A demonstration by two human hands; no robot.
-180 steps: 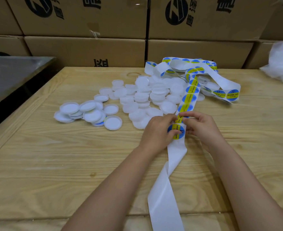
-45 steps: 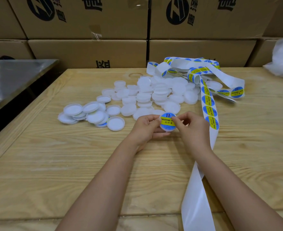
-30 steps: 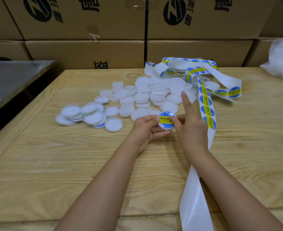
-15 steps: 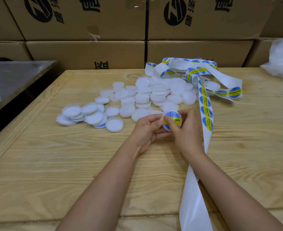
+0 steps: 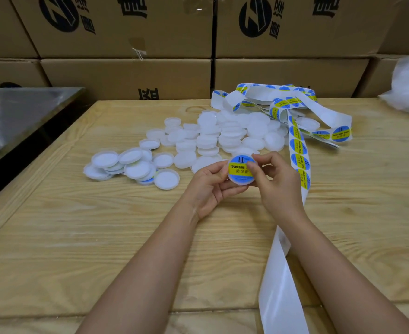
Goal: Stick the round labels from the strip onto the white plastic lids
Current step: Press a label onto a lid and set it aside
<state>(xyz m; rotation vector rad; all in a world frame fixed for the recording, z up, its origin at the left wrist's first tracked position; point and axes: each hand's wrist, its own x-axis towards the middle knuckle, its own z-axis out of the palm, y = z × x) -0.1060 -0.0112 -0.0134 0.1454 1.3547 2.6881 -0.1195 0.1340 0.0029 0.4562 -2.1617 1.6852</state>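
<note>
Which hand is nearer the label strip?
Right. The right hand is just beside the label strip; the left hand is farther off, across the lid both hold.

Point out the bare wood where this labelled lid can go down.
For the labelled lid, bare wood lies on the table left of the left hand, nearer than the small lid cluster; also right of the label strip, towards the plastic bag. Crowded: the lid pile at the far middle, strip tangled over its right side.

cardboard boxes [image 5: 126, 75] behind wooden table [image 5: 78, 237]; steel counter [image 5: 18, 116], seemingly
</note>
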